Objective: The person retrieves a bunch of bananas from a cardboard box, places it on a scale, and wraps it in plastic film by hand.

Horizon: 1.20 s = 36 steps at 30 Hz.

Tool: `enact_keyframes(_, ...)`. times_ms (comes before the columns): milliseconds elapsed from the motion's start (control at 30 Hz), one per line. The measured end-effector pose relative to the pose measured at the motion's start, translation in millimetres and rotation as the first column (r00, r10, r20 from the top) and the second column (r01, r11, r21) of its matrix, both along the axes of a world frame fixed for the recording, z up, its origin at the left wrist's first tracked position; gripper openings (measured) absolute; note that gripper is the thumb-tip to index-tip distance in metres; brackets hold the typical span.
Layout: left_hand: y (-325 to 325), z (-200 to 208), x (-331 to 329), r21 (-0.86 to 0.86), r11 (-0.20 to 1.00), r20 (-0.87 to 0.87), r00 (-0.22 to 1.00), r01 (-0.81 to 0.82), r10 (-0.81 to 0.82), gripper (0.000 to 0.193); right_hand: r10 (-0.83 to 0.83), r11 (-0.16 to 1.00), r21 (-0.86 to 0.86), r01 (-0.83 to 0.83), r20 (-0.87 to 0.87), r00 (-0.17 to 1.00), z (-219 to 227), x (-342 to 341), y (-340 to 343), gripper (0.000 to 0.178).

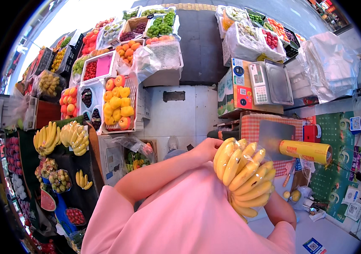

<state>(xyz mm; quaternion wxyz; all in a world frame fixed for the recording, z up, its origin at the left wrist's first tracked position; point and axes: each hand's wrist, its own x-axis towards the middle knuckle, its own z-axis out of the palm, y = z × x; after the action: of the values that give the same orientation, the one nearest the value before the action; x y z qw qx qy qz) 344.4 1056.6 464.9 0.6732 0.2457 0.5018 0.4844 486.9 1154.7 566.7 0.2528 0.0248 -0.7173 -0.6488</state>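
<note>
A large bunch of yellow bananas (246, 175), partly covered in shiny clear film, is held up in front of my chest. At its upper left edge, my left hand (209, 149) closes on the bunch, its fingertips tucked out of sight behind the fruit. My right forearm (280, 208) reaches in from the lower right behind the bananas, which hide my right hand and its fingers. Just right of the bunch lies a thick yellow roll of film (305, 151), close to a grey flat panel (275, 137) on a red checked cloth (252, 122).
A weighing scale (278, 82) stands on a box ahead right, near hanging clear plastic bags (326, 63). Crates of fruit (140, 103) line the left and far side. More bananas (74, 136) lie on a dark stand at left. Tiled floor (180, 116) runs between.
</note>
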Motion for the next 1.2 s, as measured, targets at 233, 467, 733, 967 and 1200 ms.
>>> enact_keyframes(233,-3.7,27.2,9.8,-0.126,0.898,0.141,0.889,-0.421,0.436,0.035,-0.021,0.887,0.461,-0.035,0.116,0.993,-28.5,40.1,13.7,0.040)
enact_keyframes(467,0.7,21.3,19.3,-0.132,0.913,0.039,0.918,-0.386,0.394,0.042,0.097,0.003,0.916,-0.402,0.400,0.911,-63.4,99.4,33.0,0.046)
enact_keyframes(733,13.4,62.2,8.0,0.433,0.894,-0.643,0.733,0.112,0.220,0.053,0.132,-0.082,0.986,-0.145,0.155,0.979,-37.3,48.0,36.7,0.039)
enact_keyframes(967,14.1,-17.4,8.6,0.246,0.910,0.153,0.940,-0.334,0.304,0.048,0.246,-0.684,0.728,-0.040,0.282,0.927,-6.1,-5.2,35.6,0.022)
enact_keyframes(1200,-6.1,-45.9,-7.6,-0.051,0.917,0.881,0.415,-0.396,0.228,0.043,0.302,-0.943,0.208,0.259,0.215,0.929,-31.4,5.6,10.5,0.039)
